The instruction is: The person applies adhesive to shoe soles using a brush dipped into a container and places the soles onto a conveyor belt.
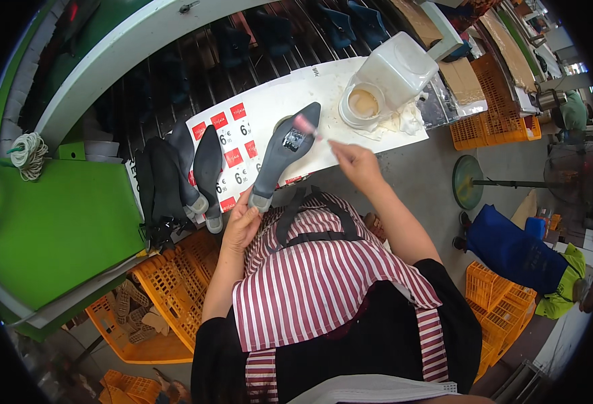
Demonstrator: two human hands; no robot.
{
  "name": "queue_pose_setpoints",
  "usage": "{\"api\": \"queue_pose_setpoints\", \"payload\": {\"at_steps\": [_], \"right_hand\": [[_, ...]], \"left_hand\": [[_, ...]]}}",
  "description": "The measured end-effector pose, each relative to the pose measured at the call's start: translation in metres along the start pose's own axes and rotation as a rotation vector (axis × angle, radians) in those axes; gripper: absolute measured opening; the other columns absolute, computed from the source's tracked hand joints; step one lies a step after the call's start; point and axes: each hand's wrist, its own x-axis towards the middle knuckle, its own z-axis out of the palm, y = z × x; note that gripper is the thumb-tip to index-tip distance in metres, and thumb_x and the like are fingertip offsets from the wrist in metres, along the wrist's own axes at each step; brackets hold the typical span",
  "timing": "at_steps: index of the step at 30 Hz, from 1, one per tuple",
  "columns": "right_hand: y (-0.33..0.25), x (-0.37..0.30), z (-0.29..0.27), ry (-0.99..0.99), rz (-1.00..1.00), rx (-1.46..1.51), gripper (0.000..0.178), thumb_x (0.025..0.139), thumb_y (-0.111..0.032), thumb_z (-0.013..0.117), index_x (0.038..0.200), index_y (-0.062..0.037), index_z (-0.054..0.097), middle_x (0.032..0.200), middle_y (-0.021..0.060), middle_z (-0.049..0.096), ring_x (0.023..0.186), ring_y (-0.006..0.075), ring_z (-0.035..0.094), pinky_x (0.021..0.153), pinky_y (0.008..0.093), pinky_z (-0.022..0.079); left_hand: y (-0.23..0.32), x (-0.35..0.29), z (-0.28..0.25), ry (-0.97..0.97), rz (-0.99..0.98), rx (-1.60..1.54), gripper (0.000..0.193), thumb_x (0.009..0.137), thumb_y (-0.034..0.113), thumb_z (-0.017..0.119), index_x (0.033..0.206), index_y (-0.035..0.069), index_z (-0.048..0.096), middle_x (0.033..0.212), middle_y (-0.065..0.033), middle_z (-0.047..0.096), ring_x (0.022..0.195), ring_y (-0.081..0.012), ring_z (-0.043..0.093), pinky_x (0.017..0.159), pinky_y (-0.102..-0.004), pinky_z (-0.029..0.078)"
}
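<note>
Grasps the heel end of a gray shoe sole in the left grip, at the near edge of a white desk marked with red squares, with the toe pointing away and to the right over the desk. Clenches a blurred pink-tipped tool in the right grip, above the forepart of the sole and near a dark, glossy patch; cannot tell whether touching the sole. Has a white tub of cloudy, pale liquid near the right grip, with a translucent plastic container just beside it and crumpled white material next to both. Has several dark soles grouped to the left of the held one, beside a green surface. Faces a rack of dark bars bearing dark blue shoe-like pieces beyond the desk. Wears a striped apron, with an orange crate below at the left and another person standing well apart at the right.
</note>
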Motion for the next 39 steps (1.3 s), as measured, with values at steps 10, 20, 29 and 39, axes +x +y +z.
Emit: {"api": "queue_pose_setpoints", "payload": {"at_steps": [10, 20, 29, 39], "right_hand": [[0.005, -0.002, 0.009, 0.037, -0.052, -0.045, 0.021, 0.083, -0.016, 0.058, 0.102, -0.0159, 0.067, 0.072, 0.0131, 0.06, 0.063, 0.0269, 0.06, 0.056, 0.0348, 0.046], [0.035, 0.016, 0.008, 0.126, -0.08, 0.03, 0.022, 0.083, -0.016, 0.059, 0.104, -0.0117, 0.065, 0.079, 0.0167, 0.063, 0.067, 0.0278, 0.062, 0.061, 0.0324, 0.048], [-0.017, 0.015, -0.01, -0.19, -0.056, -0.113, 0.024, 0.082, -0.011, 0.06, 0.105, -0.0058, 0.065, 0.087, 0.0162, 0.066, 0.076, 0.0216, 0.064, 0.072, 0.0278, 0.048], [-0.009, 0.021, -0.009, -0.066, -0.123, 0.052, 0.022, 0.084, -0.012, 0.058, 0.104, -0.0063, 0.065, 0.087, 0.0163, 0.066, 0.076, 0.0194, 0.064, 0.069, 0.0286, 0.049]], "left_hand": [[0.007, 0.005, -0.01, -0.015, 0.048, -0.003, 0.067, 0.08, 0.018, 0.067, 0.134, -0.001, 0.033, 0.126, -0.0083, 0.049, 0.114, -0.0179, 0.046, 0.094, -0.0313, 0.036], [0.011, 0.003, -0.016, -0.002, 0.046, -0.037, 0.064, 0.083, 0.014, 0.062, 0.135, -0.004, 0.03, 0.131, -0.0122, 0.044, 0.121, -0.0213, 0.042, 0.105, -0.0347, 0.025], [0.013, 0.004, -0.019, -0.001, 0.071, -0.014, 0.062, 0.083, 0.014, 0.061, 0.134, -0.004, 0.032, 0.13, -0.0118, 0.045, 0.121, -0.0205, 0.042, 0.104, -0.0342, 0.027], [0.014, 0.006, -0.018, 0.01, 0.08, -0.021, 0.06, 0.083, 0.014, 0.061, 0.134, -0.004, 0.032, 0.13, -0.0122, 0.045, 0.121, -0.0206, 0.041, 0.104, -0.034, 0.026]]}}
